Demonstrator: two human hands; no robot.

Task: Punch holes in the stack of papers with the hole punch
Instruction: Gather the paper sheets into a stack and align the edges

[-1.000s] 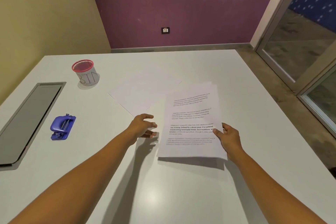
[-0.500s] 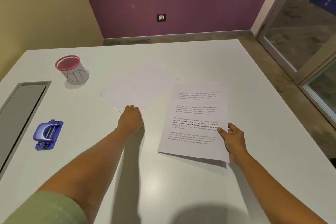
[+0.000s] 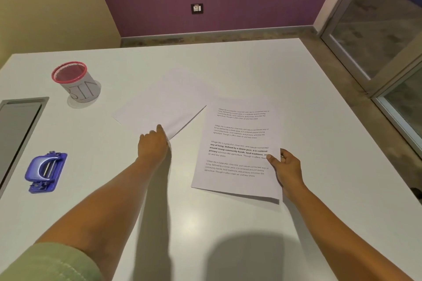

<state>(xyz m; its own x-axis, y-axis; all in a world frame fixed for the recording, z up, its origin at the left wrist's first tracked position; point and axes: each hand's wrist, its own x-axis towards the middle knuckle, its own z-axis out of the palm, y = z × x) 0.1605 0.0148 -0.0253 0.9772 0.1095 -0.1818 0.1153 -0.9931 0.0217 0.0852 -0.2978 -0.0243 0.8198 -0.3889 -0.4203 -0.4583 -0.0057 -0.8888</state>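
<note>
On the white table (image 3: 228, 70), the right hand (image 3: 286, 166) pinches the right edge of the printed stack of papers (image 3: 239, 134), thumb on top. The left hand (image 3: 153, 146), fingers curled, grips the near corner of a blank sheet (image 3: 164, 102) just beside the stack. Well apart to the left lies the blue hole punch (image 3: 45, 171), near a grey panel (image 3: 16, 134), a red-rimmed cup (image 3: 76, 83) farther back.

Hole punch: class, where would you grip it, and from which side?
Likely across its two long sides, coming from above: the hole punch sits flat on the table, domed lever facing up, with both sides clear.
</note>
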